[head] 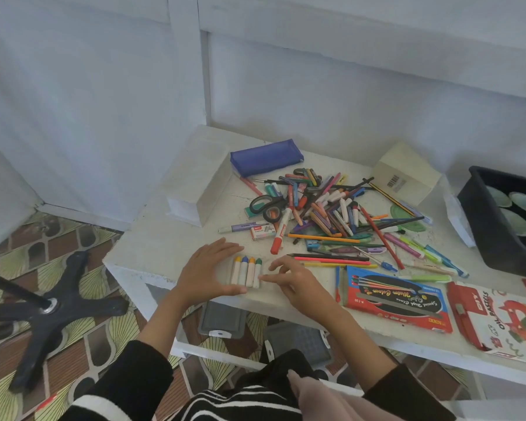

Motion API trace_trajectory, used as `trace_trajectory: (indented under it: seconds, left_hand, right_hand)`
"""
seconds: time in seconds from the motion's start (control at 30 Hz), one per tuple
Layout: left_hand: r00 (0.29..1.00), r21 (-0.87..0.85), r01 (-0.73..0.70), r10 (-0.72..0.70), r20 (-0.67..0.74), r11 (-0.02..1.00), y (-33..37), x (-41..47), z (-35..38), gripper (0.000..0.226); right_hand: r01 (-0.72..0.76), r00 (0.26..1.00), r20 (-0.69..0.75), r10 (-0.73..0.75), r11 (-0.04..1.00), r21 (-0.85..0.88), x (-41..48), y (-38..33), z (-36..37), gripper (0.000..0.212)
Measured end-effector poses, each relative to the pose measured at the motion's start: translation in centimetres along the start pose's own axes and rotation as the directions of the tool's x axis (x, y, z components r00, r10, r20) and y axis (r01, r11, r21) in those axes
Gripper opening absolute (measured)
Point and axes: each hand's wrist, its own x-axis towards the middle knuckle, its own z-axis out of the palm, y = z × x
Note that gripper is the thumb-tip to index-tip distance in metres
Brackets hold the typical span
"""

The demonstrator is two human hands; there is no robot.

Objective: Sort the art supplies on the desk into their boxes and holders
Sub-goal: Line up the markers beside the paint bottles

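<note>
Flanking four crayons by the desk edge, left hand and right hand seem open.

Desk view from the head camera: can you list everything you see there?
crayons: four, white with yellow, blue, orange, green tips, front edge
pens and markers: many, mixed colours, piled mid-desk
scissors: one, black, pile's left edge
pencil case: one, blue, back
plain box: one, white, back left
barcode box: one, cream, back right
staples box: one, white and red, left of pile
watercolour box: one, red and blue, front right
oil pastels box: one, white and red, far right
tray: one, black, right edge
desk: one, white
chair base: one, black, floor left
left hand: fingers straight, left of crayons
right hand: fingers relaxed, right of crayons
</note>
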Motion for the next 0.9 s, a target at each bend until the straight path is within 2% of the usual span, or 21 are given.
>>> trace_trajectory:
  seconds: [0.1, 0.17, 0.23, 0.3, 0.37, 0.47, 0.5, 0.6, 0.73, 0.9]
  left_hand:
    - [1.000, -0.018, -0.003, 0.003, -0.003, 1.000, 0.0, 0.0, -0.1, 0.109]
    - [1.000, -0.024, -0.001, 0.001, 0.001, 1.000, 0.0, 0.0, -0.1, 0.109]
    - [1.000, -0.027, -0.005, 0.005, -0.003, 1.000, 0.0, -0.1, -0.1, 0.109]
    - [1.000, -0.020, -0.012, 0.012, -0.008, 1.000, 0.0, -0.1, 0.0, 0.109]
    - [1.000, -0.016, -0.014, 0.013, -0.007, 1.000, 0.0, 0.0, 0.0, 0.109]
    - [1.000, -0.017, -0.010, 0.010, -0.004, 1.000, -0.1, 0.0, 0.0, 0.109]
    - [1.000, -0.014, -0.009, 0.009, -0.004, 1.000, -0.1, 0.0, 0.0, 0.109]
    - [1.000, -0.020, -0.010, 0.010, -0.007, 1.000, -0.1, 0.0, 0.0, 0.108]
    - [1.000, -0.019, -0.016, 0.016, -0.006, 1.000, 0.0, -0.1, -0.1, 0.109]
    - [1.000, -0.015, -0.021, 0.021, -0.009, 1.000, -0.2, -0.1, 0.1, 0.106]
  right_hand:
    - [-0.067, 0.986, -0.148, 0.082, 0.993, 0.102, 0.2, 0.3, -1.6, 0.037]
    - [-0.126, 0.945, -0.287, 0.155, 0.985, 0.117, 0.5, 1.3, -3.6, 0.035]
    - [-0.213, 0.867, -0.443, 0.231, 0.973, 0.089, 0.5, 3.0, -6.4, 0.032]
    - [-0.356, 0.743, -0.584, 0.325, 0.932, 0.066, 0.4, 5.6, -9.3, 0.032]
    - [-0.524, 0.647, -0.631, 0.427, 0.851, 0.038, 0.0, 8.7, -11.7, 0.034]
    - [-0.706, 0.575, -0.567, 0.590, 0.708, 0.020, -1.1, 13.2, -13.8, 0.038]
    - [-0.732, 0.570, -0.543, 0.617, 0.681, 0.006, -1.4, 14.2, -14.0, 0.038]
    - [-0.723, 0.617, -0.503, 0.605, 0.689, -0.058, -2.2, 16.2, -13.6, 0.030]
    - [-0.743, 0.600, -0.513, 0.614, 0.666, -0.072, -2.5, 16.9, -12.6, 0.024]
    - [-0.722, 0.661, -0.487, 0.570, 0.660, -0.207, -2.1, 17.4, -12.4, 0.017]
